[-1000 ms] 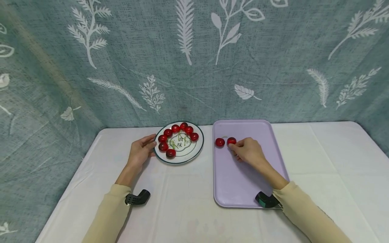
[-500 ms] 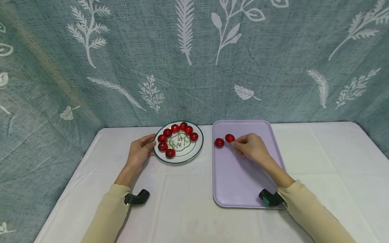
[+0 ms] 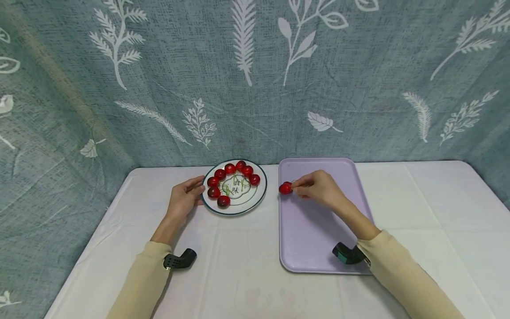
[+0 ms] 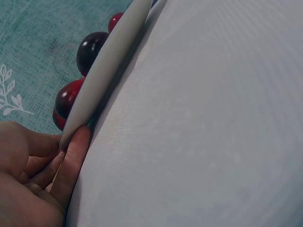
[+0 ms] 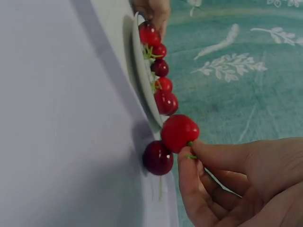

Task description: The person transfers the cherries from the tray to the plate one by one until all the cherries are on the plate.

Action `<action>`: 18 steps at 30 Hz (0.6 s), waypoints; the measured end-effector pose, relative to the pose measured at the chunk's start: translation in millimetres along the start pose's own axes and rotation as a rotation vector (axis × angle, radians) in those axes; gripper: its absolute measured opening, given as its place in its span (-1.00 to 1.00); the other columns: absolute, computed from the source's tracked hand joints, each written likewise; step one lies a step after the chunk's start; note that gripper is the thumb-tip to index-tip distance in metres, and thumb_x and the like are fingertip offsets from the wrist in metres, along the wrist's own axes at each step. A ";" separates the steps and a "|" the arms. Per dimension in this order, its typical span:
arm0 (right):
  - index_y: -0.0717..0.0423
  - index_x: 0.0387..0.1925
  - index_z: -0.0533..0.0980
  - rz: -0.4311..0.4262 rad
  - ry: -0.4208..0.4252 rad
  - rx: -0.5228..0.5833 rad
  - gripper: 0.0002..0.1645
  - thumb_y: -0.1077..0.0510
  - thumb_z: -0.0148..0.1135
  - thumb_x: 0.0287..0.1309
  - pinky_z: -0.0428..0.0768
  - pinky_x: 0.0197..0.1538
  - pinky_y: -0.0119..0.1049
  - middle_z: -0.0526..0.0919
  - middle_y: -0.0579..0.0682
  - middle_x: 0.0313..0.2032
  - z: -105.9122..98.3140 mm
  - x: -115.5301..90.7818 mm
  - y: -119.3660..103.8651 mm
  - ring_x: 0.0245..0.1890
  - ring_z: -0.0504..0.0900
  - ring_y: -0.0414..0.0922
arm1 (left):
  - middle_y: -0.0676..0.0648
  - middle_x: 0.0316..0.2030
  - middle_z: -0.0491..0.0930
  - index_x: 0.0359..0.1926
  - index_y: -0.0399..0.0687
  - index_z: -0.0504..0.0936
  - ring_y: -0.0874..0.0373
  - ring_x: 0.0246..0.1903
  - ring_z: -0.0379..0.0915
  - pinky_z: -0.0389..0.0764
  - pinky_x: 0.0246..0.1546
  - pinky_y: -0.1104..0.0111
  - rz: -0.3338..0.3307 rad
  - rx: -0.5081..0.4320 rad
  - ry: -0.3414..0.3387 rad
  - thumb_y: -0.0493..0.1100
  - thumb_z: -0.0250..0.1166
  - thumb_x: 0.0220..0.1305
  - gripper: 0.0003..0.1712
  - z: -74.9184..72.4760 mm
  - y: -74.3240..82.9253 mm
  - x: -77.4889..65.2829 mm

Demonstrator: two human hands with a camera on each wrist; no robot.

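Note:
My left hand (image 3: 184, 197) grips the left rim of a round white plate (image 3: 249, 206) with a dark green edge. Thumb and fingers lie on either side of that rim in the left wrist view. Several red cherries sit in an arc along the plate, green stems pointing inward. Over the lilac tray, my right hand (image 3: 318, 188) pinches a bright red cherry (image 5: 181, 133) by its green stem between thumb and forefinger. Just below it in the right wrist view, a darker cherry (image 5: 158, 158) rests on the tray; the held one overlaps it in the head view.
The lilac rectangular tray (image 3: 311, 239) lies right of the plate on a white-covered table (image 3: 231, 266). A green-blue curtain (image 3: 255, 119) with white leaf prints hangs behind the table's far edge. A black wrist device (image 3: 180, 258) is strapped to the left sleeve.
My right hand has lifted the right-hand cherry by its stem and carried it left, over the other cherry on the tray. The left hand and the plate have stayed in place.

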State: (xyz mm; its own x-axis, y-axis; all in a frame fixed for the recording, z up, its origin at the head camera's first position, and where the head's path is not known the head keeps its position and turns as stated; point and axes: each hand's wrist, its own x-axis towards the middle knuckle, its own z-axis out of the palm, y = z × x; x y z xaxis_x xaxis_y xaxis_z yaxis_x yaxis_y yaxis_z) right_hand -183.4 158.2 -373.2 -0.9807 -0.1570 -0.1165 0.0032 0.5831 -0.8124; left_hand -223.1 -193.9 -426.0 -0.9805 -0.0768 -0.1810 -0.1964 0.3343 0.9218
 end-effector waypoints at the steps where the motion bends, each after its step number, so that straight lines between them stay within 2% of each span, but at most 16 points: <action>1: 0.26 -0.20 0.72 0.002 -0.006 0.002 -0.83 0.27 0.32 0.19 0.61 -0.35 -0.39 0.76 0.12 -0.32 0.2 0.7 -1.4 -0.46 0.64 -0.18 | -0.23 0.28 0.40 0.37 -0.20 0.37 0.27 -0.21 0.48 0.65 -0.40 0.56 0.000 0.000 0.001 -0.28 0.10 0.46 -0.50 -0.1 -0.2 0.0; 4: 0.24 -0.21 0.72 -0.013 -0.012 0.005 -0.84 0.28 0.33 0.18 0.61 -0.33 -0.38 0.75 0.12 -0.32 1.1 2.7 -5.7 -0.44 0.62 -0.17 | -0.23 0.28 0.41 0.37 -0.20 0.38 0.27 -0.22 0.48 0.65 -0.40 0.56 0.000 -0.001 0.003 -0.29 0.10 0.46 -0.51 -0.4 -0.9 0.4; 11: 0.22 -0.22 0.73 -0.152 -0.009 -0.075 -0.83 0.32 0.35 0.12 0.65 -0.18 -0.30 0.76 0.07 -0.26 4.5 4.6 -17.9 -0.24 0.67 -0.10 | -0.24 0.27 0.42 0.37 -0.22 0.38 0.31 -0.25 0.48 0.65 -0.41 0.56 0.004 -0.006 0.001 -0.29 0.10 0.45 -0.50 -0.2 -1.8 1.2; 15: 0.24 -0.22 0.72 -0.188 0.007 -0.084 -0.83 0.32 0.38 0.11 0.66 -0.17 -0.25 0.76 0.05 -0.32 8.2 6.8 -23.9 -0.28 0.69 -0.09 | -0.25 0.27 0.41 0.37 -0.22 0.38 0.33 -0.28 0.48 0.64 -0.42 0.56 0.010 -0.010 -0.001 -0.30 0.09 0.45 -0.50 -0.1 -2.1 1.4; 18: 0.25 -0.21 0.71 -0.182 0.017 -0.067 -0.81 0.30 0.40 0.10 0.65 -0.23 -0.30 0.76 0.04 -0.34 11.7 9.8 -28.4 -0.32 0.69 -0.12 | -0.25 0.27 0.41 0.37 -0.22 0.38 0.34 -0.29 0.47 0.64 -0.42 0.56 0.012 -0.017 -0.001 -0.31 0.09 0.45 -0.50 -0.2 -2.4 1.5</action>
State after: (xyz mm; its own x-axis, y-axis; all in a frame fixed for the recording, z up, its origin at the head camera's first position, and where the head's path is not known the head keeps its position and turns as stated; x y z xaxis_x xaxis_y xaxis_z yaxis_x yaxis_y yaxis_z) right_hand -190.8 130.8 -358.0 -0.9671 -0.2513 0.0389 -0.1869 0.5985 -0.7790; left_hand -224.1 -195.0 -428.4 -0.9828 -0.0716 -0.1705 -0.1845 0.3189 0.9297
